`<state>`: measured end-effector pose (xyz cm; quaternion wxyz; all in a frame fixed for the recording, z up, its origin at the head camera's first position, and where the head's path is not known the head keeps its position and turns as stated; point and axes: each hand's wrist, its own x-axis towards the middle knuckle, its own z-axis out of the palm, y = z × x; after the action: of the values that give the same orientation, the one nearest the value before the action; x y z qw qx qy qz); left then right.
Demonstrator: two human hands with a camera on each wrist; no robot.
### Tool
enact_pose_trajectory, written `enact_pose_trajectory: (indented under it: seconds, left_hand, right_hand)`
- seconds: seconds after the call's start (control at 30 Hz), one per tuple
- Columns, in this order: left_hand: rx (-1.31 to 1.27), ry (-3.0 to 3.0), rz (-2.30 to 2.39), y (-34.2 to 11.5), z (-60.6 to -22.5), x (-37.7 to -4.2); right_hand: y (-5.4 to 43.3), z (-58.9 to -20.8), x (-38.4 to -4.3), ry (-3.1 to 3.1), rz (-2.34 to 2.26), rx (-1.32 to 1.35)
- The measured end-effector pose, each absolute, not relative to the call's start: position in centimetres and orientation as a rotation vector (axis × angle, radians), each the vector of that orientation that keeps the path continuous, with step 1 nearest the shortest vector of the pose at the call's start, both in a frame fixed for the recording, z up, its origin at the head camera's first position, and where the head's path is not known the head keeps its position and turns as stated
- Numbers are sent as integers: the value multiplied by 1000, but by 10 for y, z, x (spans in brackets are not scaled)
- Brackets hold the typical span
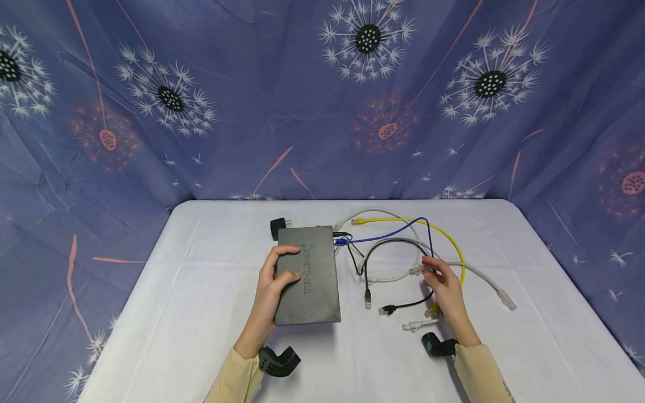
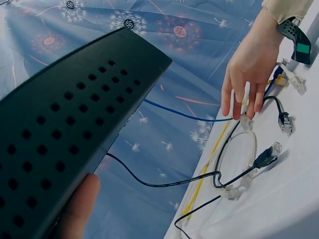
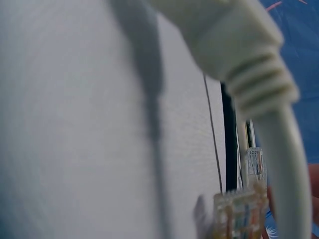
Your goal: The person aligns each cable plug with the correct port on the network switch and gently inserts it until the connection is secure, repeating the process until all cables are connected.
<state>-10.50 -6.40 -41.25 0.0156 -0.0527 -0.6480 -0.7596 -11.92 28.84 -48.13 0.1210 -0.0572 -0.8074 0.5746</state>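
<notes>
My left hand [image 1: 269,288] grips a dark grey TP-LINK network switch [image 1: 312,296] by its left edge, thumb and a finger on top. In the left wrist view, its vented side shows rows of square holes [image 2: 65,109]. A blue network cable [image 1: 383,238] and a thin black power cord run from its right side. My right hand [image 1: 448,294] reaches down over the cables, fingers loosely extended beside a whitish plug [image 1: 417,270] and the blue cable. In the right wrist view, a white cable boot [image 3: 261,82] looms close, above a clear plug [image 3: 240,214].
A black power adapter [image 1: 278,227] lies behind the switch. Yellow [image 1: 443,230], black [image 1: 366,274] and grey-white network cables [image 1: 481,273] overlap on the white table [image 1: 166,302], several loose plugs towards the front. A patterned blue curtain [image 1: 272,101] hangs behind the table.
</notes>
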Motion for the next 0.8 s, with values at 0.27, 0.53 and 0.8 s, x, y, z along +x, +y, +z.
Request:
enact_pose_trajectory:
  seconds: [0.27, 0.53, 0.8]
  left_hand:
    - [-151, -2025, -2362, -64, -414, -105]
    - [-147, -2030, -2365, -63, -414, -104]
    - [-139, -2028, -2373, -63, -414, -104]
  right_hand:
    - [287, -480, -121, -2468, 1523, -241]
    - [286, -480, -119, -2384, 1564, -233]
    - [283, -476, -115, -2253, 1615, -250]
